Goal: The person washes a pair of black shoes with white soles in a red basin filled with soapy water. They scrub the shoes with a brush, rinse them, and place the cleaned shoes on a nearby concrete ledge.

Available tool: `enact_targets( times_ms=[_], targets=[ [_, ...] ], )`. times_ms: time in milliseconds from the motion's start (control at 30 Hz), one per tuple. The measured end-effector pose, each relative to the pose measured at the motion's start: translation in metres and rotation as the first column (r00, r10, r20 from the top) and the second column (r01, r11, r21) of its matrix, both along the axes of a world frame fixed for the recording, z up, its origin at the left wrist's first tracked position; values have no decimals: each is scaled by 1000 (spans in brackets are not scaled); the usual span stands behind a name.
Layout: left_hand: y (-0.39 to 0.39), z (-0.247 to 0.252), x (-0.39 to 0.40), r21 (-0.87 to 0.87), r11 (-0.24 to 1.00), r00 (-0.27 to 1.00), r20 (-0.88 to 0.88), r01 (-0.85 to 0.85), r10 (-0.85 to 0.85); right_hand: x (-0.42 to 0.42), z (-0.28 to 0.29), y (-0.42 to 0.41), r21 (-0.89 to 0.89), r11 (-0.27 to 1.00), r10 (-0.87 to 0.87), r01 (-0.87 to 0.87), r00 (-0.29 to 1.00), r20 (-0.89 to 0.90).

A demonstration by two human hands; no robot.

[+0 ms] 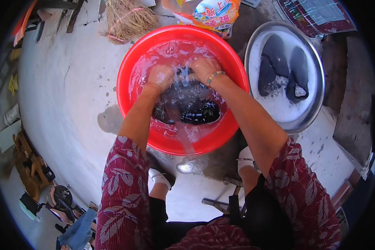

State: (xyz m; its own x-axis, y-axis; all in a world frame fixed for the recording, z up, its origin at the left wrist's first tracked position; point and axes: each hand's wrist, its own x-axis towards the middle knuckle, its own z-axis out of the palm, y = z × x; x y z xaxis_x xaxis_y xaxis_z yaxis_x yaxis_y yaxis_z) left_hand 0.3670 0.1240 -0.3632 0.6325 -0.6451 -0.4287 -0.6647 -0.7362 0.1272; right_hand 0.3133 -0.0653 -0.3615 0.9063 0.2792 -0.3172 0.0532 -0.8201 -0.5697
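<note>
A red plastic basin (125, 109) of sudsy water stands on the floor before me. Both my hands are in it, wet and partly under splashing water. My left hand (161, 76) grips the far left part of a soaked dark cloth item (200, 114). Around its far right part my right hand (205, 69), with a beaded bracelet (215, 76) at the wrist, is closed. Fingertips of both hands are hidden by water and cloth. The item's near end lies in the water, its exact kind unclear. A blurred, translucent streak crosses the basin's near rim.
Right of the red basin, a steel basin (315, 115) holds foam and dark soaked pieces (273, 56). A detergent bag (217, 15) and a straw broom (128, 20) lie beyond. Another person's jeans-clad leg (78, 229) shows at lower left, near a wooden chair (31, 165).
</note>
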Motion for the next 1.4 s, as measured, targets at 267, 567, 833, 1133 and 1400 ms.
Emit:
enact_targets(
  times_ms=[267, 567, 833, 1133, 1400],
  targets=[
    [6, 57, -26, -260, 965, 959, 264, -27, 98, -22, 43, 4, 49, 992, -122, 116, 982, 143],
    [32, 56, -73, -248, 935, 966, -8, -252, 258, -64, 40, 16, -212, 977, 46, -33, 997, 60],
    [13, 33, -65, 112, 989, 986, 142, -99, 82, -59, 12, 24, -427, 895, 187, -129, 978, 97],
    [21, 63, -51, -163, 986, 987, 151, -28, 53, -64, 26, 18, -184, 983, 15, 8, 992, 127],
    [-6, 141, -71, -134, 984, 924, 349, -119, 160, -69, 83, 13, 34, 986, -161, 163, 985, -59]
  ],
)
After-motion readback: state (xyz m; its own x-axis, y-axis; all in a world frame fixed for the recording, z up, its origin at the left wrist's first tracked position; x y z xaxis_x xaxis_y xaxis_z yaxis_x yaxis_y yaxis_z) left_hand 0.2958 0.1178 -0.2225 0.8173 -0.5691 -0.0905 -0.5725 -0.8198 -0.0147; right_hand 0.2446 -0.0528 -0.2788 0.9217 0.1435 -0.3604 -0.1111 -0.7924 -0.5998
